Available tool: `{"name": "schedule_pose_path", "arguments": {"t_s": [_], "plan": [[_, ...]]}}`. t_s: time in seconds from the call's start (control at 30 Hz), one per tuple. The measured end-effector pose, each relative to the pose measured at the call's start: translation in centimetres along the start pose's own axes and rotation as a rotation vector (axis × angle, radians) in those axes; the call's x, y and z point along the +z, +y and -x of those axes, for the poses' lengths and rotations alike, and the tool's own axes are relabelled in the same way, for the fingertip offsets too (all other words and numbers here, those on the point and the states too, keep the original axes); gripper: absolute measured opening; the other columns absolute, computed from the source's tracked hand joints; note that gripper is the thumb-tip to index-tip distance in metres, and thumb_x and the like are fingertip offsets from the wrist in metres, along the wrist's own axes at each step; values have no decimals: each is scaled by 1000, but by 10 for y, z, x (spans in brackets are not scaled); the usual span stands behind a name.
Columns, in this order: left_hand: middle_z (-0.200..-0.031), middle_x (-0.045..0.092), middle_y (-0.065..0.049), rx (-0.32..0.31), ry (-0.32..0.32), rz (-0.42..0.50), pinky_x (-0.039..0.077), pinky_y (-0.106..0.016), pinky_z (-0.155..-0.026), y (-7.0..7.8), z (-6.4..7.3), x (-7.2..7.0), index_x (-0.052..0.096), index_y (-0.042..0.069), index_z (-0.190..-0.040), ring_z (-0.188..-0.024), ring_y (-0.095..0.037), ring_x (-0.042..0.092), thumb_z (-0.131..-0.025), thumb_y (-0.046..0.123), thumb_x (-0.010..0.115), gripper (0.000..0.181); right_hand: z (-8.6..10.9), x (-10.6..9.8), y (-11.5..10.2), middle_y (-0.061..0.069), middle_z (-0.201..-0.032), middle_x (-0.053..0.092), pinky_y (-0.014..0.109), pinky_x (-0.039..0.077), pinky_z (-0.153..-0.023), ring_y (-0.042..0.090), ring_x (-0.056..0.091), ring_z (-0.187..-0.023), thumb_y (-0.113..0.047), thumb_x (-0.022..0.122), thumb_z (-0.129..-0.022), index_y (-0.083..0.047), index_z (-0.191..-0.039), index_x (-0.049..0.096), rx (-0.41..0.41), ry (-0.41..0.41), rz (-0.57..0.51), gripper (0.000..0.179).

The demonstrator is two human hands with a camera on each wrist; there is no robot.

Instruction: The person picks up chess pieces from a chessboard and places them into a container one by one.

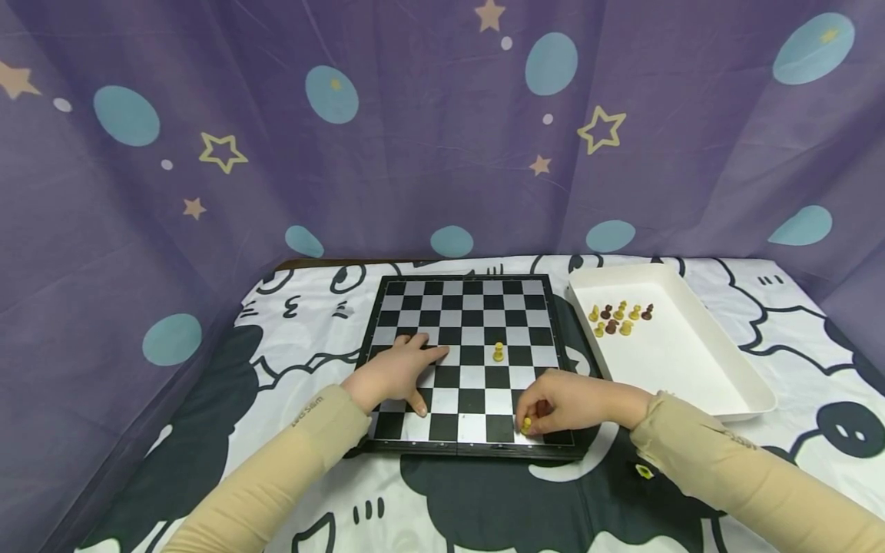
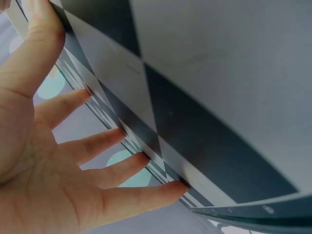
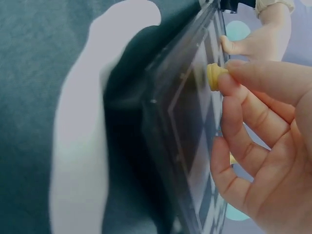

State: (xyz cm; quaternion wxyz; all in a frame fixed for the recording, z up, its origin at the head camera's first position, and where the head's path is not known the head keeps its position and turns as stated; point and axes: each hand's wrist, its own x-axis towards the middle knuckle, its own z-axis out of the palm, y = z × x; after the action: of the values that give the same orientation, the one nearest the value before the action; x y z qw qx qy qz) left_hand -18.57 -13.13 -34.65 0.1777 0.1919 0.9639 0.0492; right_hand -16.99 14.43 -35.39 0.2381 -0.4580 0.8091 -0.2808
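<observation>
A black-and-white chessboard (image 1: 472, 377) lies flat in front of me. My left hand (image 1: 397, 374) rests on its left side, fingers spread and fingertips touching the squares; the left wrist view shows the palm holding nothing. At the near right corner, my right hand (image 1: 570, 399) pinches a yellow chess piece (image 3: 214, 77) between thumb and forefinger, down close to the near row. Its base shows in the right wrist view, but the fingertips cover its upper part. One yellow pawn (image 1: 498, 352) stands upright near the board's middle.
Right of the board sits a white tray (image 1: 681, 361) with several yellow and dark red chess pieces (image 1: 625, 328) grouped at its far left. A patterned cloth (image 1: 311, 411) covers the table. Behind hangs a purple curtain (image 1: 429, 169).
</observation>
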Motion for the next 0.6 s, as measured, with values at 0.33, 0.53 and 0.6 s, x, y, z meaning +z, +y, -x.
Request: {"name": "schedule_pose_path", "arguments": {"t_s": [0.33,0.53,0.6], "plan": [[-150,30,-18,-5,-5,6,40,-56,-101,0,0,0,40,20,-146,-135,-42,28,-56,31,89,102,4,-19,-3,-9,-81,68,21,52,-69,-3,56,-73,-9,68,-86,-10,-93,72,-45,93,43,8],[-150,30,-17,-12,-8,4,40,-56,-101,1,1,-1,39,21,-146,-136,-42,27,-57,31,89,102,6,-28,-5,-9,-84,68,22,52,-68,-1,57,-73,-8,66,-87,-9,-95,72,-27,163,62,11],[-151,29,-17,-13,-9,2,39,-56,-101,1,1,-2,39,21,-146,-136,-42,27,-57,31,88,102,6,-29,-5,-10,-83,68,22,52,-66,0,56,-73,-9,66,-87,-9,-96,72,-18,178,66,11]]}}
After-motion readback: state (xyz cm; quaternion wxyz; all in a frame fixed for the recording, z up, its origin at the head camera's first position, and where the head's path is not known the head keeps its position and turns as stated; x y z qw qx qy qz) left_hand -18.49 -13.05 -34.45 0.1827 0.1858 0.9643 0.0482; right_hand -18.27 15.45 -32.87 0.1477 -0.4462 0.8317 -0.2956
